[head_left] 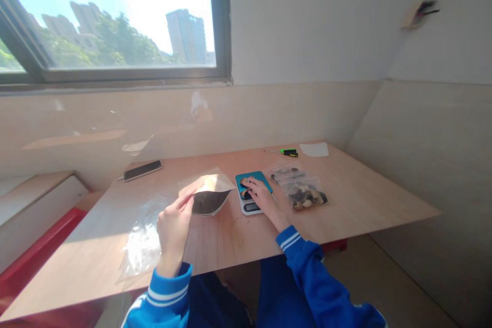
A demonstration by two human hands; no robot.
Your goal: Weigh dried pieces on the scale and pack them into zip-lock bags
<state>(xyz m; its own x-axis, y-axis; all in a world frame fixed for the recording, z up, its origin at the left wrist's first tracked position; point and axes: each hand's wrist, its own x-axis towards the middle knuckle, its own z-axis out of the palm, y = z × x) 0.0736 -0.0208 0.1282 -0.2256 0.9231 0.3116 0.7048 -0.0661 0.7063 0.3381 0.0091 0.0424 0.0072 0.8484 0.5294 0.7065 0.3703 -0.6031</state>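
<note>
My left hand [175,225] is closed on the edge of a pouch [210,204], whose wide mouth gapes toward me and shows a dark inside. To its right stands a kitchen scale [264,176] with a teal top and a white front with a small display. Several dried mushroom pieces [245,194], brown and pale, lie on its top. My right hand [262,199] reaches over the scale, fingers curled around some of these pieces; the fingertips are partly hidden. Beside the scale rests a clear zip bag [305,196] of similar pieces, with another clear bag [286,170] behind it.
Crumpled clear plastic bags [142,241] lie at the left of the wooden table [369,200]. A phone [143,170] sits at the back left. Toward the back right are a screwdriver [289,153] and a white sheet [314,149]. A window and wall stand behind.
</note>
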